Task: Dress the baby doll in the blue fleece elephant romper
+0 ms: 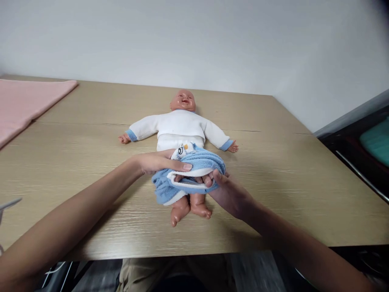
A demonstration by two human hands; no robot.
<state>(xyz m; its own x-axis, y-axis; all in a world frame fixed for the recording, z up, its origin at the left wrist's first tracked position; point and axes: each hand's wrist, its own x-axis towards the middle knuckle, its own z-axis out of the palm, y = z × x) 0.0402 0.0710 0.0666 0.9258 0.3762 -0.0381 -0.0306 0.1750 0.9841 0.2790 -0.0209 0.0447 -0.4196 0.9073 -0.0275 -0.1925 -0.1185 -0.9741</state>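
A baby doll (181, 123) in a white top with blue cuffs lies on its back on the table, head away from me. Over its legs I hold a bunched blue terry garment (200, 159) with white trim and a small face design. My left hand (158, 161) grips its left side, thumb on top of the cloth. On the other side my right hand (229, 192) grips the white-edged opening, and fingers show inside it. Both bare feet of the doll stick out below the cloth. The garment hides the doll's hips and upper legs.
A folded pink cloth (33, 101) lies at the table's far left. The wooden table (288, 182) meets a pale wall behind. At the right stands a dark-framed piece with a teal surface (377, 140). A thin grey object pokes in at the left edge.
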